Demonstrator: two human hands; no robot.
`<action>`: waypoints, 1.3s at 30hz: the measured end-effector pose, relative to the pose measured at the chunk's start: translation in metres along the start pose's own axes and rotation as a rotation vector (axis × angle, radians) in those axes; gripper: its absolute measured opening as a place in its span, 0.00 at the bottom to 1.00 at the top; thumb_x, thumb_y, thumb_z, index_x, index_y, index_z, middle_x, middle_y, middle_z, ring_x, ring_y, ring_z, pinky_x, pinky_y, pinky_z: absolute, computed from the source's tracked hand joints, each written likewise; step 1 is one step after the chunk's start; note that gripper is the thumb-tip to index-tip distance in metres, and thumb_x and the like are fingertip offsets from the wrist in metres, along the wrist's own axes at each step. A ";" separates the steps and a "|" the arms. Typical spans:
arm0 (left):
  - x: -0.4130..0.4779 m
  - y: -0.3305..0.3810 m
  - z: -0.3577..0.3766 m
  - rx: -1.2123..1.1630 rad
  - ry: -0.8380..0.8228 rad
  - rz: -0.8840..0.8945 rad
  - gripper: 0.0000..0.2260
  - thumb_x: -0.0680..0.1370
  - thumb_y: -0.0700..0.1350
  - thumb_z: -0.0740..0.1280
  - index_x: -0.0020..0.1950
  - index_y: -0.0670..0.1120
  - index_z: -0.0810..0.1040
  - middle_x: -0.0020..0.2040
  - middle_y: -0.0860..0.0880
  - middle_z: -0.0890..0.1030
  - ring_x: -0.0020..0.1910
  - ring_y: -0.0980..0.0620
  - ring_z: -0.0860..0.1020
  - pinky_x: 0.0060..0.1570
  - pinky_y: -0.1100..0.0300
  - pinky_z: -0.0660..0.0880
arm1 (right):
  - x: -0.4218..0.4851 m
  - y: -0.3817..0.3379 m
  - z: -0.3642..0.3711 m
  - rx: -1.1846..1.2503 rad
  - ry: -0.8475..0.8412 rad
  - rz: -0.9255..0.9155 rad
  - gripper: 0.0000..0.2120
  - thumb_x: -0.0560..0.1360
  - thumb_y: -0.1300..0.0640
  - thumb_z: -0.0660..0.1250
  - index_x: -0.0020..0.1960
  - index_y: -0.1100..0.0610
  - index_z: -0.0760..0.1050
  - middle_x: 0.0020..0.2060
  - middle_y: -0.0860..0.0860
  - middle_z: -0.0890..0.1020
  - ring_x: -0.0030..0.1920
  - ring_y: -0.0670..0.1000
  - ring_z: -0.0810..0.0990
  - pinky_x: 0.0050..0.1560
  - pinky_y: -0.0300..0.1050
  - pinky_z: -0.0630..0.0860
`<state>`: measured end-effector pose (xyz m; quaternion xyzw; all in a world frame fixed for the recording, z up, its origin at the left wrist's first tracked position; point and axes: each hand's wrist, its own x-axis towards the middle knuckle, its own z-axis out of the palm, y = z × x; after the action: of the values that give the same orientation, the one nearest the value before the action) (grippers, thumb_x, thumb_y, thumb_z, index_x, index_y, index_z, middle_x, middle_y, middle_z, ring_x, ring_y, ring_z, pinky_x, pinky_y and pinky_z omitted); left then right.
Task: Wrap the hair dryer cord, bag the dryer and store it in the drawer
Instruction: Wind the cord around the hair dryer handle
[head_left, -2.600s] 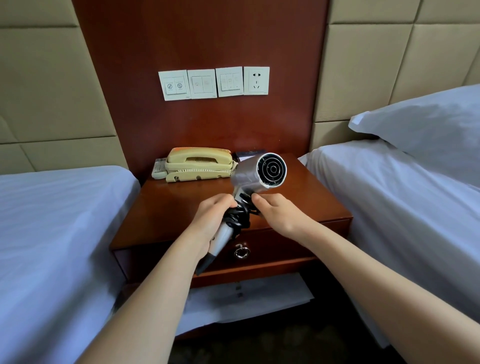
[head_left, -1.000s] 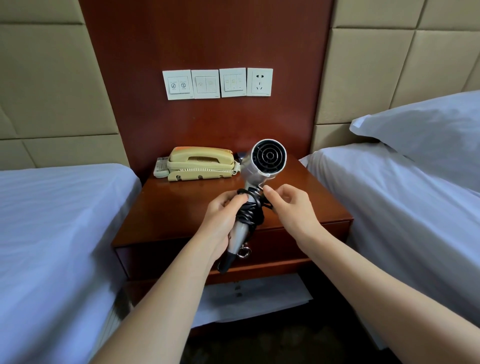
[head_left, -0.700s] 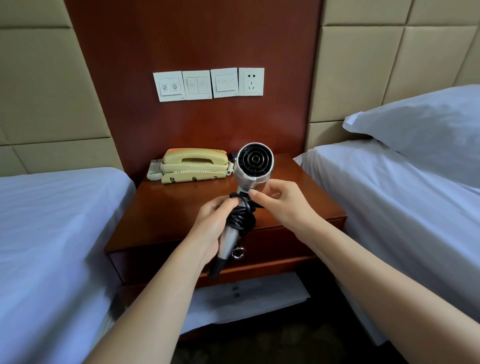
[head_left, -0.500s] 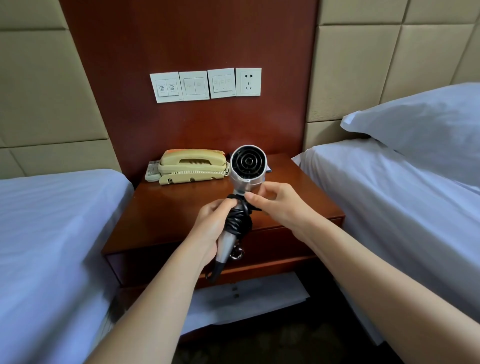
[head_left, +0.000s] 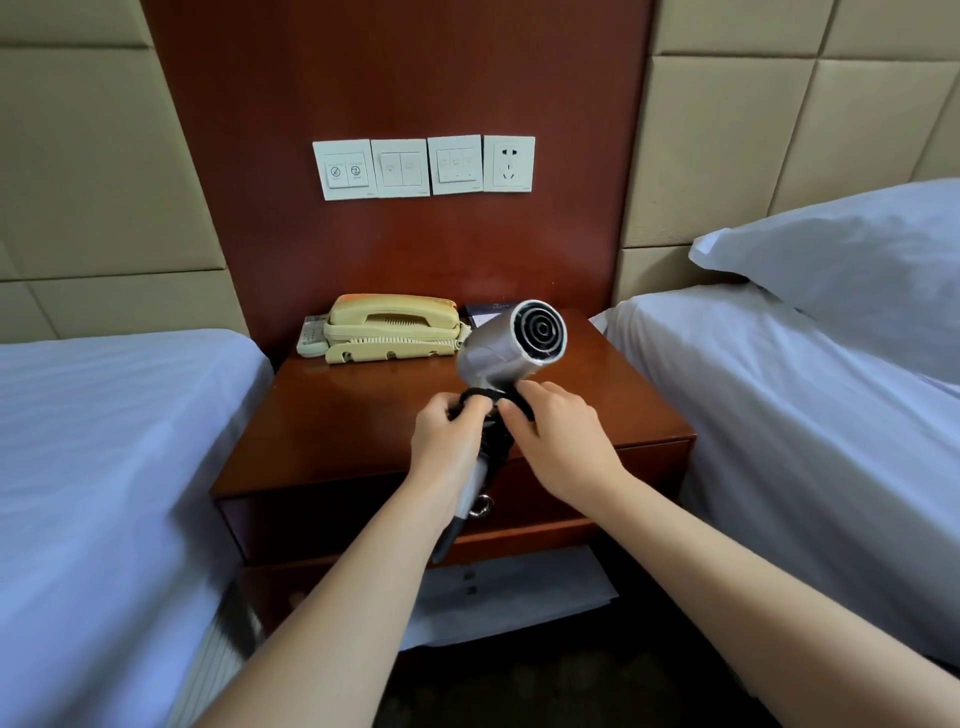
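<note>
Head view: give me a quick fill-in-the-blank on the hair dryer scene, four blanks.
1. The black cord is wound round the ____ of the hair dryer.
2. The left hand grips the dryer; the right hand pinches the ____.
3. The drawer is ____.
4. In the picture, the telephone sits to the dryer's ____.
Missing words: handle; cord; closed; left.

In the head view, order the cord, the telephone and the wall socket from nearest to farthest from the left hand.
1. Cord, wound on the hair dryer handle, touching the left hand.
2. Telephone, at the back of the nightstand, leftward.
3. Wall socket, highest, on the wood panel.
</note>
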<state>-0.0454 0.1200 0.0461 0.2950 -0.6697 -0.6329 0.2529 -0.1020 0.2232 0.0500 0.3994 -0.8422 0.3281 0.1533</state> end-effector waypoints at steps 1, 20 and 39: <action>0.000 -0.001 0.000 0.037 -0.003 0.015 0.09 0.74 0.50 0.66 0.50 0.46 0.78 0.46 0.47 0.82 0.48 0.47 0.80 0.51 0.51 0.77 | 0.001 0.001 -0.002 -0.012 -0.017 -0.011 0.15 0.79 0.49 0.56 0.49 0.60 0.74 0.41 0.53 0.76 0.44 0.58 0.77 0.38 0.46 0.65; -0.003 -0.005 0.008 0.061 0.038 0.087 0.10 0.75 0.48 0.66 0.52 0.45 0.78 0.47 0.45 0.82 0.47 0.46 0.80 0.49 0.49 0.77 | 0.001 -0.005 -0.026 -0.312 -0.267 -0.176 0.14 0.82 0.58 0.51 0.53 0.65 0.72 0.51 0.61 0.76 0.49 0.63 0.75 0.45 0.54 0.73; -0.001 -0.002 -0.001 -0.108 -0.060 -0.117 0.08 0.72 0.46 0.68 0.46 0.42 0.79 0.40 0.45 0.80 0.39 0.46 0.78 0.40 0.56 0.72 | 0.002 0.012 -0.002 -0.240 -0.061 -0.145 0.14 0.80 0.52 0.52 0.40 0.57 0.68 0.38 0.52 0.75 0.43 0.56 0.75 0.28 0.46 0.56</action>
<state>-0.0440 0.1201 0.0447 0.3005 -0.6234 -0.6905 0.2106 -0.1127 0.2292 0.0474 0.4480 -0.8485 0.2008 0.1975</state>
